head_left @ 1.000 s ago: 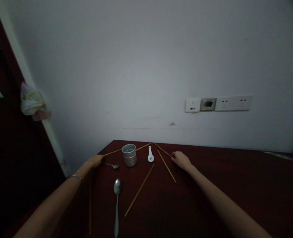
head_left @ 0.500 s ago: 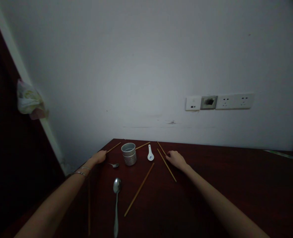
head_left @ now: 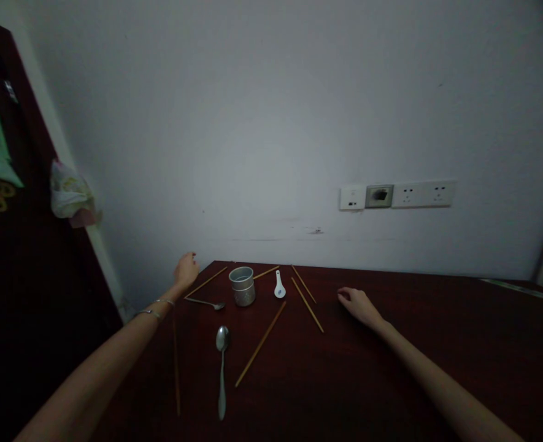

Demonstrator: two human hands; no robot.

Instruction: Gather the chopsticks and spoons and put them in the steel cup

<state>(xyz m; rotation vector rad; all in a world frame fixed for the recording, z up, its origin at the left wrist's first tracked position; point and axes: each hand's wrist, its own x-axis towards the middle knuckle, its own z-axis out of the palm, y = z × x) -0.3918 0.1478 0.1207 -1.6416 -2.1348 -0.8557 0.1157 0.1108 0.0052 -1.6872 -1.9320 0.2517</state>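
Note:
My left hand (head_left: 187,271) is lifted at the table's left edge, fingers loosely bent and apart, holding nothing. Just beside it lies a wooden chopstick (head_left: 207,282), with a small metal spoon (head_left: 218,306) close by. A grey metal cup (head_left: 244,296) with a perforated lower wall stands upright near the back. My right hand (head_left: 359,306) hovers low over or rests on the table, fingers loosely curled and nothing in them. To its left are two slanted chopsticks, a far one (head_left: 304,283) and a nearer one (head_left: 308,306). A white soup spoon (head_left: 279,291) lies between them and the cup.
Nearer on the dark red table (head_left: 335,380) lie a long metal spoon (head_left: 222,371), a diagonal chopstick (head_left: 261,344) and another chopstick (head_left: 176,368) at left. One more chopstick (head_left: 266,272) is behind the cup. A wall (head_left: 271,153) with sockets (head_left: 421,194) bounds the back.
My left hand has risen off the chopstick and small spoon at the left. My right hand has drawn away rightward from the chopsticks. The view has shifted slightly.

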